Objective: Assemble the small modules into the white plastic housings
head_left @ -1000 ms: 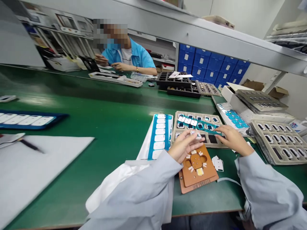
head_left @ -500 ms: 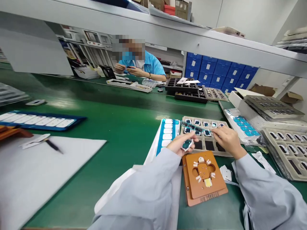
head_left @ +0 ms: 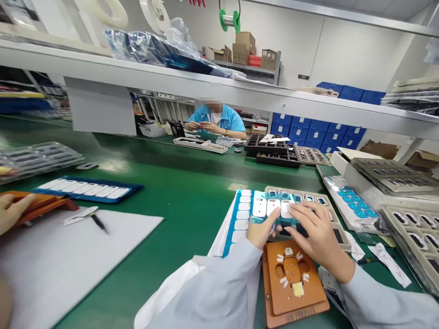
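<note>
My left hand (head_left: 263, 229) has its thumb and fingers closed around something at the near edge of a blue strip with white rounded pads (head_left: 259, 208); the held item is mostly hidden. My right hand (head_left: 317, 228) reaches in from the right, fingers spread, fingertips touching the right end of that strip. Behind both hands is a beige compartment tray (head_left: 338, 218) with small framed parts. Just below the hands lies an orange fixture block (head_left: 279, 292) with a shaped recess. A blue sheet with a column of white pads (head_left: 242, 214) lies left of my left hand.
Far left, another person's hand (head_left: 15, 210) rests on an orange block (head_left: 51, 203) beside a white sheet (head_left: 103, 256). A person in blue (head_left: 231, 119) sits across the table. More trays (head_left: 408, 228) stand right, under an overhead shelf (head_left: 254, 93).
The view has tilted up. A blue strip with white pads now lies between my hands. My right hand's fingers have spread from a pinch. Another person's hand has appeared at far left.
</note>
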The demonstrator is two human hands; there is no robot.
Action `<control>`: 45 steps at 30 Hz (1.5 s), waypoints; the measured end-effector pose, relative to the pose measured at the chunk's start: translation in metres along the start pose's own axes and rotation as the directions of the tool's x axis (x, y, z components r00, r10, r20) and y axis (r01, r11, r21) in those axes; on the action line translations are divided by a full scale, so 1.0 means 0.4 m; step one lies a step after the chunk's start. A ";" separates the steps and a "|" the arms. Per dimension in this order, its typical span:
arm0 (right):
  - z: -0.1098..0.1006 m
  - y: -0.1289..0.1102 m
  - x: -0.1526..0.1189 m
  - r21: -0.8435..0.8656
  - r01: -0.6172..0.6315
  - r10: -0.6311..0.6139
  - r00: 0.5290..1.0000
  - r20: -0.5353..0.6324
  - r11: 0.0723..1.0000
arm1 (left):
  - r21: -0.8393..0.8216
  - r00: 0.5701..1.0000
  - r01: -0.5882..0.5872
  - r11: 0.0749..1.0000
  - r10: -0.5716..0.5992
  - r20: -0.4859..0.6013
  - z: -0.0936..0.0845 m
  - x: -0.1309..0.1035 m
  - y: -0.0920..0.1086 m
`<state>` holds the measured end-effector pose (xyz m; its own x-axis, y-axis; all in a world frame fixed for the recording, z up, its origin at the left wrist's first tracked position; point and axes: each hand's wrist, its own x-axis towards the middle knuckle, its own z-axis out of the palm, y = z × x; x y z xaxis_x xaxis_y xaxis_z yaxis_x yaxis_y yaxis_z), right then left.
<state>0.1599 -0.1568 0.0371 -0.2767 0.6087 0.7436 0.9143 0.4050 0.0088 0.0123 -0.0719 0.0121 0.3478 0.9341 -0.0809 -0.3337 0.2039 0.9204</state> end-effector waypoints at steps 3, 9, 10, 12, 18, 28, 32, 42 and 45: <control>0.007 -0.026 -0.002 0.161 -0.102 0.104 0.995 -0.003 0.982 | 0.053 0.997 -0.070 0.996 0.068 0.042 0.009 -0.024 0.000; 0.001 -0.022 -0.007 0.375 -0.322 0.342 0.940 0.016 0.869 | 0.081 0.987 -0.119 0.990 0.109 0.117 0.010 -0.034 -0.001; 0.001 -0.022 -0.007 0.401 -0.346 0.370 0.929 0.019 0.849 | 0.085 0.986 -0.122 0.989 0.111 0.125 0.009 -0.033 -0.002; 0.006 -0.026 -0.009 0.443 -0.380 0.416 0.909 0.018 0.812 | 0.089 0.984 -0.127 0.988 0.115 0.134 0.007 -0.031 -0.005; 0.036 -0.047 -0.023 0.578 -0.429 0.519 0.854 0.010 0.695 | 0.076 0.981 -0.116 0.990 0.102 0.164 0.005 -0.026 -0.015; 0.041 0.040 -0.018 0.790 -0.514 0.782 0.620 0.071 0.336 | 0.015 0.984 -0.035 0.999 0.032 0.173 0.010 -0.020 0.002; 0.041 0.062 -0.020 0.811 -0.522 0.817 0.568 0.101 0.263 | 0.007 0.985 -0.006 1.000 0.005 0.171 0.004 -0.010 0.006; 0.019 0.092 -0.027 0.783 -0.513 0.829 0.559 -0.006 0.351 | 0.019 0.993 0.000 1.000 -0.003 0.116 -0.005 -0.006 0.009; 0.002 0.102 -0.030 0.772 -0.538 0.837 0.547 0.016 0.338 | 0.100 1.000 0.012 0.995 -0.014 0.025 -0.030 0.031 0.036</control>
<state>0.2002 -0.1472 0.0282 0.6093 0.6825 0.4037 0.2292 0.3358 -0.9136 0.0012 -0.0540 0.0195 0.3748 0.9233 -0.0843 -0.2404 0.1846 0.9529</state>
